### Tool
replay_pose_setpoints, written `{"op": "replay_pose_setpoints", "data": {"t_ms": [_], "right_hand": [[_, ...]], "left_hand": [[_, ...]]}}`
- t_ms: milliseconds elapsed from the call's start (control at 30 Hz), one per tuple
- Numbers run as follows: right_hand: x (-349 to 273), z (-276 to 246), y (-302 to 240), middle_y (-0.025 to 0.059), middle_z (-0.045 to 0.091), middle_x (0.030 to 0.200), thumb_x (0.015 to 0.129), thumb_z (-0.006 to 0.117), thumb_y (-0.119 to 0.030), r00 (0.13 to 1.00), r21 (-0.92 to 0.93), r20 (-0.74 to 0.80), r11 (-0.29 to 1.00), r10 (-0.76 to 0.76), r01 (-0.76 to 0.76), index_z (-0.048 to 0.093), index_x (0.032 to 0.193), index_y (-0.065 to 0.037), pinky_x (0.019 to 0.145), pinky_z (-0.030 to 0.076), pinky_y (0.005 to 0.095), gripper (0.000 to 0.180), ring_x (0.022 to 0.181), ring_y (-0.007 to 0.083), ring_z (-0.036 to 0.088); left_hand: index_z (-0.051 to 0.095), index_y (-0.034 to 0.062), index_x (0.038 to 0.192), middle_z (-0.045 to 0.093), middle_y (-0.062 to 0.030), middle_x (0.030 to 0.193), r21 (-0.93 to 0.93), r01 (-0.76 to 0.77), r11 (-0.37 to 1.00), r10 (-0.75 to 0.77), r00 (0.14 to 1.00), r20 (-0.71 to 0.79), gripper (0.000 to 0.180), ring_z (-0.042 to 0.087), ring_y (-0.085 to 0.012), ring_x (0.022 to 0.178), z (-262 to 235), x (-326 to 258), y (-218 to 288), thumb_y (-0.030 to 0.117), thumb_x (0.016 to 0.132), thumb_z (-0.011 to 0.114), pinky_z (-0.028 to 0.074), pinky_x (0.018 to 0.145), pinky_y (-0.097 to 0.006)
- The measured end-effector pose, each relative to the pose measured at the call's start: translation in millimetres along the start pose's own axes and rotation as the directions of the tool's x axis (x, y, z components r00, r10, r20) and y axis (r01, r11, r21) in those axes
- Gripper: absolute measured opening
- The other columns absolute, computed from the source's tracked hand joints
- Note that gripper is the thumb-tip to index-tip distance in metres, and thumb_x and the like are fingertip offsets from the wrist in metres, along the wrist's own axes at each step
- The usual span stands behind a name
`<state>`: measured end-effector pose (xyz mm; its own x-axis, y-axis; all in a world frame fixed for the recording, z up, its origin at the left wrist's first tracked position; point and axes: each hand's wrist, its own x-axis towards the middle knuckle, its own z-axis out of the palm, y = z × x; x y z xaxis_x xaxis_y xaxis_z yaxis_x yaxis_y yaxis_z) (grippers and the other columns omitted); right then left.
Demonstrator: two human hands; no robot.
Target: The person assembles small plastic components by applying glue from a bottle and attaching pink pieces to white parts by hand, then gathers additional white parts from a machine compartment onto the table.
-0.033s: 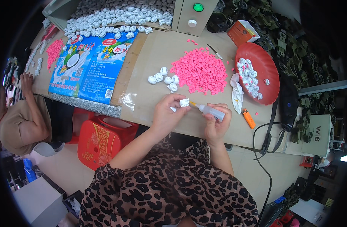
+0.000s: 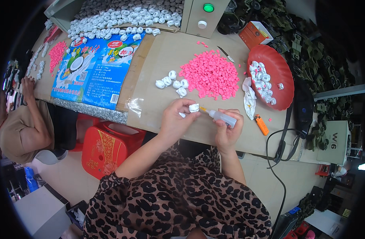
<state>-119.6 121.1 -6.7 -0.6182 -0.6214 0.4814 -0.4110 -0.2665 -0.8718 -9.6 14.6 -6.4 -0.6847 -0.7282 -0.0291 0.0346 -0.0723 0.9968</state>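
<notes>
The left hand pinched a small white piece just above the table, while the right hand gripped a squeeze bottle. The bottle lay nearly level, its nozzle pointing left and touching the piece. A pink heap sat beyond both hands.

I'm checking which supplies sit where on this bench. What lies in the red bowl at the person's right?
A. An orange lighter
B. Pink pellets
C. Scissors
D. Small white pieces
D: the red bowl holds small white pieces, while the pink pellets lie heaped on the table and the orange lighter lies outside it.
</notes>
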Motion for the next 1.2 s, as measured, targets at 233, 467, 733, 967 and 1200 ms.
{"op": "replay_pose_setpoints", "data": {"t_ms": [233, 467, 733, 967, 1200], "right_hand": [[2.8, -0.3, 0.6, 0.0124, 0.045, 0.088, 0.079, 0.057, -0.018, 0.998, 0.084, 0.007, 0.994, 0.068, -0.068, 0.037, 0.096, -0.001, 0.066, 0.040, 0.0235, 0.031, 0.075, 0.0152, 0.047], [3.1, -0.3, -0.6, 0.0116, 0.044, 0.088, 0.078, 0.057, -0.018, 0.996, 0.126, -0.005, 0.988, 0.090, -0.088, 0.037, 0.094, -0.001, 0.067, 0.041, 0.0239, 0.031, 0.076, 0.0153, 0.048], [2.4, -0.5, -1.2, 0.0112, 0.044, 0.087, 0.078, 0.057, -0.018, 0.994, 0.141, 0.018, 0.984, 0.109, -0.111, 0.037, 0.094, -0.001, 0.068, 0.042, 0.0254, 0.031, 0.080, 0.0169, 0.049], [3.3, -2.5, 1.2, 0.0114, 0.045, 0.089, 0.078, 0.057, -0.017, 0.995, 0.149, -0.013, 0.984, 0.101, -0.098, 0.037, 0.093, -0.001, 0.067, 0.042, 0.0251, 0.029, 0.078, 0.0161, 0.050], [23.7, -7.4, -9.3, 0.0113, 0.048, 0.094, 0.077, 0.057, -0.007, 0.916, 0.695, -0.112, 0.689, 0.386, -0.205, 0.040, 0.098, -0.001, 0.066, 0.045, 0.0254, 0.028, 0.074, 0.0159, 0.053]], "left_hand": [[0.047, -0.0015, 0.096, 0.057, -0.0053, 0.077, -0.003, 0.008, 1.000, -0.008, 1.000, -0.005, 0.026, 0.054, -0.0081, 0.070, -1.2, 4.5, 1.5, -0.002, 0.073, 0.058, 0.045, 0.063, -0.019], [0.048, -0.0016, 0.096, 0.056, -0.0050, 0.081, -0.005, -0.002, 1.000, 0.002, 1.000, -0.024, 0.026, 0.054, -0.0076, 0.072, 1.2, 4.8, 3.4, -0.004, 0.072, 0.058, 0.044, 0.064, -0.018], [0.049, -0.0014, 0.095, 0.055, -0.0042, 0.083, 0.038, -0.033, 0.999, 0.034, 0.999, -0.027, 0.026, 0.053, -0.0068, 0.072, 0.9, 5.9, 3.1, -0.004, 0.071, 0.060, 0.044, 0.064, -0.018], [0.049, -0.0012, 0.095, 0.055, -0.0028, 0.083, 0.057, -0.054, 0.997, 0.056, 0.998, -0.027, 0.027, 0.053, -0.0061, 0.072, 0.9, 6.0, 4.1, -0.003, 0.071, 0.060, 0.043, 0.064, -0.018], [0.048, -0.0017, 0.097, 0.057, -0.0042, 0.082, -0.096, 0.021, 0.995, -0.021, 1.000, 0.006, 0.026, 0.053, -0.0068, 0.073, -1.9, 4.6, 5.5, -0.003, 0.073, 0.059, 0.043, 0.065, -0.018]]}}
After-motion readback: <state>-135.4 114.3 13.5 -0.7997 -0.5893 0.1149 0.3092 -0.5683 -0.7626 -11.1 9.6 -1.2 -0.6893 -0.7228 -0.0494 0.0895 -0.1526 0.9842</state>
